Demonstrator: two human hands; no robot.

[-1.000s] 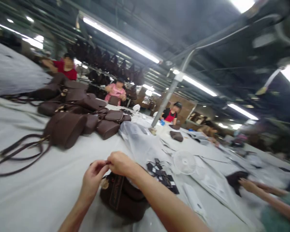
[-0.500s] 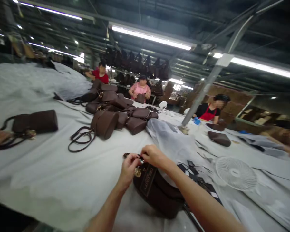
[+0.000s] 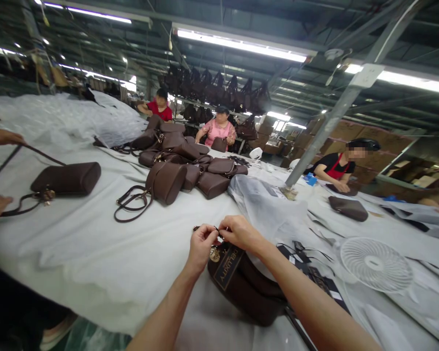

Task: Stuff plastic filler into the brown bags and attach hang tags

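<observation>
We have both hands at the top edge of a dark brown handbag (image 3: 241, 297), which sits on the white-covered desk (image 3: 164, 253) right in front of us, partly hidden by our right forearm. Our left hand (image 3: 202, 243) and right hand (image 3: 239, 230) meet there, thumb and fingers of each closed in a pinch on a slim dark piece (image 3: 218, 233); whether it is a strap end or a cord is too small to tell. Just below hang a gold-toned round charm (image 3: 214, 254) and a dark hang tag (image 3: 229, 267) lettered "DELUXITY", lying against the bag's side. We judge the step in hand to be fine fingertip work on this piece, seemingly unfinished, since neither pinch is released. The next move calls for one hand to hold steady while the other works the piece, with charm and tag kept clear. More black tags (image 3: 316, 278) lie beyond our right forearm.
</observation>
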